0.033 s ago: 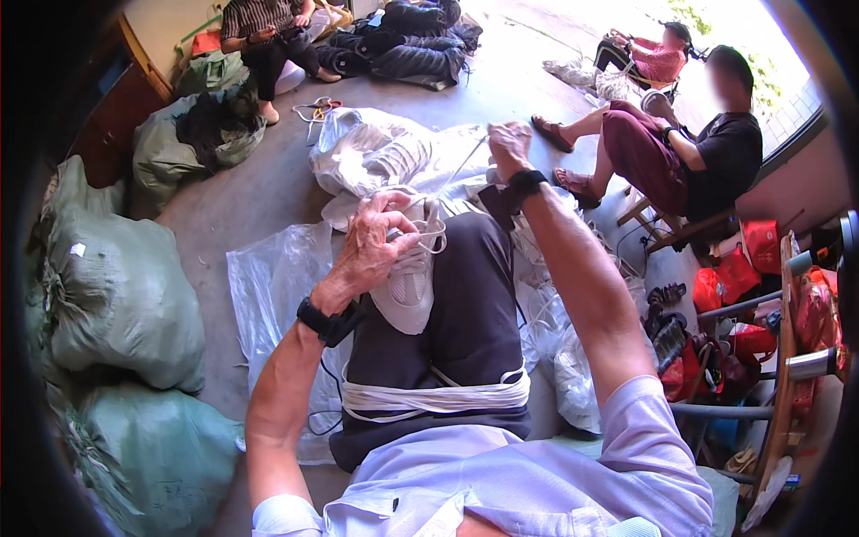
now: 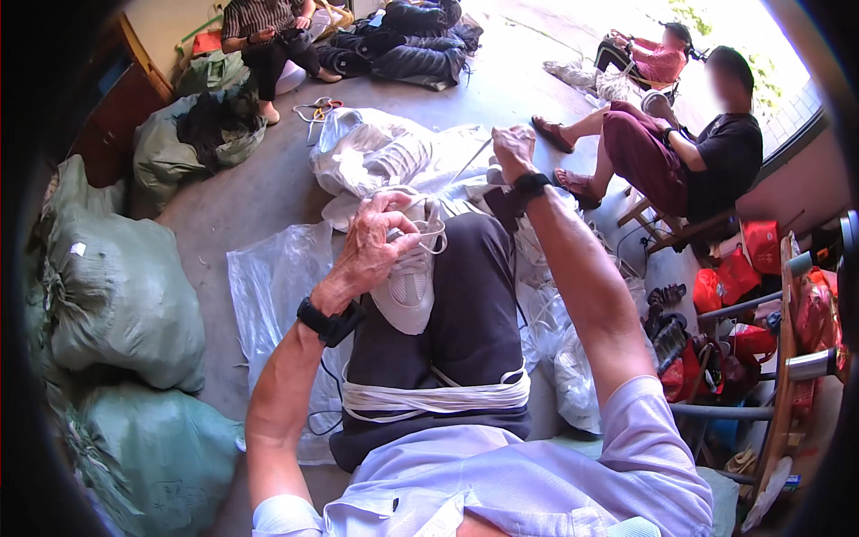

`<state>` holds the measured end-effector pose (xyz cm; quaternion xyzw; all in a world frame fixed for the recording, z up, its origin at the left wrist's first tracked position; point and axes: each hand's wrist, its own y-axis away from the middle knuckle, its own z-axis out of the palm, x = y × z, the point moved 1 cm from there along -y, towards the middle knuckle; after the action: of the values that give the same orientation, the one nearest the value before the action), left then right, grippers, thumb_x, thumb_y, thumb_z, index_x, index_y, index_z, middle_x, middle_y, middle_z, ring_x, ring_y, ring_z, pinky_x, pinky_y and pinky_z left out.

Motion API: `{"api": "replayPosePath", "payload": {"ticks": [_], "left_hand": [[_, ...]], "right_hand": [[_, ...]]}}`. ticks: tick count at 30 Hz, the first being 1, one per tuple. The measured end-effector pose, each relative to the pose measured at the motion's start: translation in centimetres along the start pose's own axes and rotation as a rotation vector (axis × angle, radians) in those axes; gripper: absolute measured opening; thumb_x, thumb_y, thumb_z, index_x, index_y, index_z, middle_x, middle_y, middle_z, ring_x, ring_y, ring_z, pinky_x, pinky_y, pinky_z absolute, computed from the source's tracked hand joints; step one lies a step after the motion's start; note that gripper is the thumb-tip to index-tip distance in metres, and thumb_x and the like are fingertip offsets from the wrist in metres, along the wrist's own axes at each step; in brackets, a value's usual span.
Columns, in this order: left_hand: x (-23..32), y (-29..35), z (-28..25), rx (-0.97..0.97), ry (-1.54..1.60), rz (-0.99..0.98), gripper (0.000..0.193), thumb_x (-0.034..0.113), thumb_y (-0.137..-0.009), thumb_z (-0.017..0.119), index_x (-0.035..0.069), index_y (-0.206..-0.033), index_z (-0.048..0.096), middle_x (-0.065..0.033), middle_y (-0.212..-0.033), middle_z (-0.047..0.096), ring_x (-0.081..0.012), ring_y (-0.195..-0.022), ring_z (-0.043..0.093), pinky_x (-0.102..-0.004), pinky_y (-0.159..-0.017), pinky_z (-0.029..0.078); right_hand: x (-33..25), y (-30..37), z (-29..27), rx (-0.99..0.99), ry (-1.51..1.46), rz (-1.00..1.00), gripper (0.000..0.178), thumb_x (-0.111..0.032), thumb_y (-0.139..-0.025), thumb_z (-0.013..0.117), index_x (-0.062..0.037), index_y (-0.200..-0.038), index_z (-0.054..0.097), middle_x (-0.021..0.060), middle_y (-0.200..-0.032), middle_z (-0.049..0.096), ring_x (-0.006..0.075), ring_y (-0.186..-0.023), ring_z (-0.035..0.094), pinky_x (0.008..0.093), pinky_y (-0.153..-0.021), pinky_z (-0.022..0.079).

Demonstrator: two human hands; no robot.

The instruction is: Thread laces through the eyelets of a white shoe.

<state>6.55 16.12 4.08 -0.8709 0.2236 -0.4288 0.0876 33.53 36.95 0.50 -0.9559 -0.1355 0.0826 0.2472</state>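
Note:
A white sneaker (image 2: 410,291) rests on my dark-trousered thighs, its toe pointing toward me. My left hand (image 2: 383,240) grips the sneaker by its upper, fingers bent around the lacing area; the fingertips are partly hidden. A loop of white lace stands up at the sneaker's side. Out to the right, my right hand (image 2: 514,154) is closed on a white shoelace (image 2: 471,163), which runs straight from the sneaker to my fist. A bundle of white laces (image 2: 438,396) lies across my thighs nearer to my body.
White plastic bags (image 2: 367,152) lie just beyond my knees, and clear sheeting (image 2: 277,286) at the left. Stuffed green sacks (image 2: 125,295) line the left side. A seated person (image 2: 716,152) is at the right, others farther off. Red bags (image 2: 738,277) and a wooden-framed rack (image 2: 778,376) stand right.
My right hand has shifted slightly to the right and down, still holding the taut shoelace. The left hand and the sneaker have stayed in place.

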Motion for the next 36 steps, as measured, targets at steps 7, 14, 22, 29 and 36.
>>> {"api": "replayPosePath", "payload": {"ticks": [7,14,22,29,36], "left_hand": [[-4.9,4.3,-2.7,0.501,0.219,-0.386,0.029,0.022,-0.093,0.065,0.004,-0.115,0.067,-0.0107,-0.122,0.060,-0.0245,-0.114,0.057,-0.0339,-0.095,0.045],[-9.9,7.1,-1.2,0.175,1.303,-1.004,0.037,0.034,-0.101,0.054,0.002,-0.117,0.064,-0.0064,-0.107,0.069,-0.0194,-0.096,0.064,-0.0345,-0.089,0.049],[-5.2,5.7,-1.9,0.153,1.471,-0.706,0.031,0.022,-0.102,0.049,0.001,-0.123,0.060,-0.0072,-0.117,0.068,-0.0182,-0.107,0.064,-0.0347,-0.098,0.047],[-4.8,6.3,-1.3,0.311,1.413,-0.472,0.036,0.022,-0.104,0.045,-0.002,-0.128,0.057,-0.0127,-0.124,0.065,-0.0189,-0.113,0.062,-0.0332,-0.101,0.045],[-4.2,5.9,-6.2,0.744,1.639,-0.639,0.040,0.023,-0.104,0.042,0.002,-0.136,0.052,-0.0127,-0.139,0.056,-0.0272,-0.129,0.051,-0.0436,-0.114,0.033]], "right_hand": [[-9.3,7.7,-5.0,-0.674,-1.126,0.210,0.055,-0.052,-0.099,0.052,-0.0024,-0.078,0.065,0.0010,-0.072,0.063,0.0104,-0.067,0.060,0.0265,-0.062,0.048],[-9.8,7.8,-6.0,-0.796,-0.955,-0.266,0.037,-0.031,-0.106,0.042,-0.0022,-0.112,0.064,0.0087,-0.108,0.062,0.0184,-0.098,0.056,0.0307,-0.087,0.047],[-9.0,9.1,-6.7,-0.296,-1.116,-0.380,0.027,-0.017,-0.084,0.059,0.0031,-0.103,0.063,0.0141,-0.091,0.064,0.0263,-0.082,0.063,0.0339,-0.075,0.050],[-12.1,11.2,-11.8,-0.319,-0.776,-0.136,0.036,-0.009,-0.085,0.050,0.0031,-0.118,0.054,0.0180,-0.065,0.062,0.0323,-0.062,0.065,0.0444,-0.065,0.050],[-8.0,11.3,-15.1,0.067,-0.888,0.066,0.025,-0.005,-0.093,0.051,0.0003,-0.115,0.062,0.0096,-0.074,0.068,0.0097,-0.062,0.060,0.0291,-0.055,0.047]]}}
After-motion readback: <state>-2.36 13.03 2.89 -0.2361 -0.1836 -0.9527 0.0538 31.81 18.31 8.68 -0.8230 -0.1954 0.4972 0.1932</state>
